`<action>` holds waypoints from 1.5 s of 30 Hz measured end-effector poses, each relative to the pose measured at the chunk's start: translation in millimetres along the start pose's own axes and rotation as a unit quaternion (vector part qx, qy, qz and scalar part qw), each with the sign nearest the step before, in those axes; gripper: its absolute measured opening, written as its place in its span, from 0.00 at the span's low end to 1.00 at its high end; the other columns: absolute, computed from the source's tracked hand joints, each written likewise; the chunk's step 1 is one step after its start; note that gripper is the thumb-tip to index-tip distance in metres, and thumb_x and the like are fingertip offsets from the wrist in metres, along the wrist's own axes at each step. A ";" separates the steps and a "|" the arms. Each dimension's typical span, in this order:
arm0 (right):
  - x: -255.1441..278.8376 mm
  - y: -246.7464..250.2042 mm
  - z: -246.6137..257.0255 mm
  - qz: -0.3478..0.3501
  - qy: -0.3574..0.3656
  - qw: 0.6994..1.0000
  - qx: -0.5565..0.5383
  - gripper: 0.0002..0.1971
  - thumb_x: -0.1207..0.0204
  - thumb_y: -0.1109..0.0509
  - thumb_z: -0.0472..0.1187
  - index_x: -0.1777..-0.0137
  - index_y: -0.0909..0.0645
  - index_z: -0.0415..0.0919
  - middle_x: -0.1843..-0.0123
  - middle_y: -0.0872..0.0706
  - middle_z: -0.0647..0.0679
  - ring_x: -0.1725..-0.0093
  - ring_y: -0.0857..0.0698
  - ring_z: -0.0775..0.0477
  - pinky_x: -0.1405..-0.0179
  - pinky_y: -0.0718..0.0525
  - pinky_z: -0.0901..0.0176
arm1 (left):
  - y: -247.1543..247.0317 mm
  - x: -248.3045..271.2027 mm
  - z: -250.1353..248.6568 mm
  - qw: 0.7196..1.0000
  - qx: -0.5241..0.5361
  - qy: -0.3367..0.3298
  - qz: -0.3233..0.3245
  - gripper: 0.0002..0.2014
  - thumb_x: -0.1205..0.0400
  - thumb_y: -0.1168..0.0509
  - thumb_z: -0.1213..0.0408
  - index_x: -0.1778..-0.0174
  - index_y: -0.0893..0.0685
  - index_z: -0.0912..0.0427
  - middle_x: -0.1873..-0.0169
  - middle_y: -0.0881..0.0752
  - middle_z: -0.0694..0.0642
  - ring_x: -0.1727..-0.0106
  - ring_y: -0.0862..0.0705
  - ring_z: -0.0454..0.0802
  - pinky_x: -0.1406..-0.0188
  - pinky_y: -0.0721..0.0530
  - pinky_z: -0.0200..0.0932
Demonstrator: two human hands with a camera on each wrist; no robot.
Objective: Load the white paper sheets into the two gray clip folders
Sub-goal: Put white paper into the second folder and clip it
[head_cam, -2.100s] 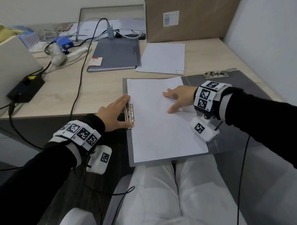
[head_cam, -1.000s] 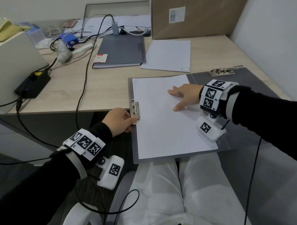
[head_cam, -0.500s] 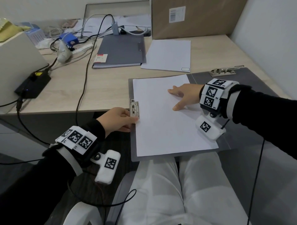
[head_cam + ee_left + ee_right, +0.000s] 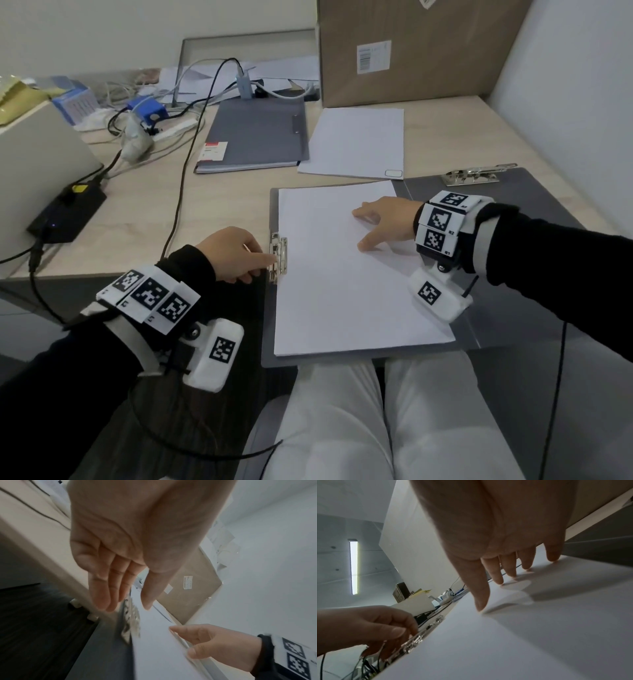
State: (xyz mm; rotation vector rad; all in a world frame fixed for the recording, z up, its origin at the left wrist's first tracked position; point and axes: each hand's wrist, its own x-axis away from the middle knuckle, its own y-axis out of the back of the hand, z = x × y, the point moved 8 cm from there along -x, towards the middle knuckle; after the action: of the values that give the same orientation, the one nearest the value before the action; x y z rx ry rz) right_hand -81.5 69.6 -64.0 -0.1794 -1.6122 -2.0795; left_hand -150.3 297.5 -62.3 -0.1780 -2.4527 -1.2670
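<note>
An open gray clip folder (image 4: 270, 356) lies across the desk's front edge and over my lap. A stack of white paper (image 4: 342, 291) rests on its left half. My left hand (image 4: 239, 257) is at the folder's left edge, its fingertips touching the metal clip (image 4: 279, 255); in the left wrist view its fingers (image 4: 102, 599) reach fairly straight toward the blurred clip (image 4: 131, 620). My right hand (image 4: 383, 222) presses spread fingertips (image 4: 553, 558) onto the paper (image 4: 539, 628). A second, closed gray folder (image 4: 253, 137) and loose white sheets (image 4: 356, 142) lie farther back.
A second metal clip (image 4: 476, 174) sits on the open folder's right half (image 4: 534, 205). A cardboard box (image 4: 411, 48) stands at the back. Cables (image 4: 185, 164), a black box (image 4: 68, 212) and a pale device (image 4: 34, 164) fill the left. A wall runs along the right.
My left hand went from lying flat beside the clip to fingertips bunched at it, and its wrist dropped lower. The right hand stayed pressed on the paper.
</note>
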 end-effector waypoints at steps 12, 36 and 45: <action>-68.3 100.1 -114.6 -0.117 -0.221 0.912 -0.324 0.17 0.27 0.29 0.39 0.41 0.23 0.34 0.48 0.17 0.40 0.48 0.16 0.39 0.36 0.18 0.45 | 24.2 -115.5 -135.1 0.990 -0.083 -0.109 0.010 0.20 0.17 0.40 0.56 0.30 0.22 0.57 0.28 0.24 0.56 0.27 0.27 0.55 0.27 0.32 0.44; -137.2 112.0 -113.1 -0.141 -0.153 0.899 -0.385 0.23 0.24 0.34 0.37 0.28 0.27 0.39 0.29 0.22 0.43 0.33 0.20 0.41 0.55 0.23 0.61 | -9.4 -168.0 -154.2 0.967 -0.197 -0.108 0.119 0.23 0.16 0.45 0.48 0.26 0.30 0.50 0.22 0.31 0.48 0.22 0.33 0.51 0.28 0.39 0.43; -53.7 151.5 -174.5 -0.290 -0.062 0.828 -0.476 0.15 0.22 0.37 0.27 0.37 0.21 0.38 0.50 0.13 0.47 0.65 0.13 0.62 0.65 0.15 0.71 | 10.1 -167.6 -174.5 0.980 0.183 -0.085 0.004 0.37 0.19 0.44 0.42 0.19 0.43 0.60 0.21 0.35 0.57 0.24 0.30 0.56 0.29 0.26 0.50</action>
State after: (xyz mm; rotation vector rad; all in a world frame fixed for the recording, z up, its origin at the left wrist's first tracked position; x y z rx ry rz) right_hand 68.5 -104.0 -4.0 -0.1617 -0.5351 -3.2597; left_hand 53.9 172.2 -26.9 -0.2035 -2.7754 -0.8043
